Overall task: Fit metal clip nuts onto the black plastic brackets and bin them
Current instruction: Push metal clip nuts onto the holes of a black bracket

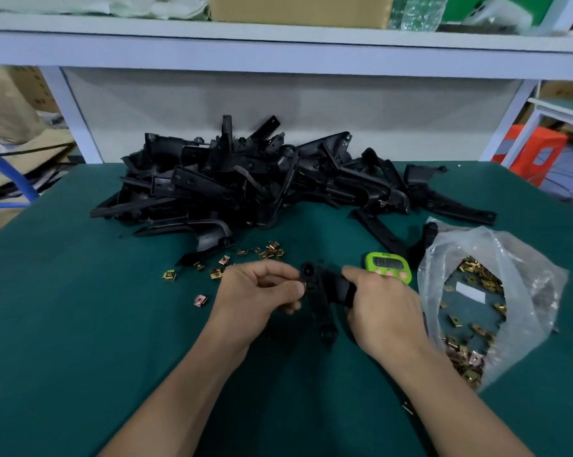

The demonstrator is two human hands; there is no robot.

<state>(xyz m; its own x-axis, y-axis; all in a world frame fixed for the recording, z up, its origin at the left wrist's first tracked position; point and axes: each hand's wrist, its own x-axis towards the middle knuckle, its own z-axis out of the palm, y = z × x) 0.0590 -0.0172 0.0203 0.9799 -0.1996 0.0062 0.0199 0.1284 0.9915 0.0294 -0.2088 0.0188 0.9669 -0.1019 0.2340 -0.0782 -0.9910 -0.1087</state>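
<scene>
My right hand grips a black plastic bracket just above the green mat, its long arm pointing toward me. My left hand has curled fingers at the bracket's upper left end, thumb pressed against it; any clip nut under the thumb is hidden. Several brass clip nuts lie loose on the mat beyond my left hand, one pinkish nut to its left. A big heap of black brackets fills the middle of the table.
A clear plastic bag full of clip nuts lies open at the right. A green digital timer sits beyond my right hand. The green mat covers the table. A white shelf frame stands behind the heap.
</scene>
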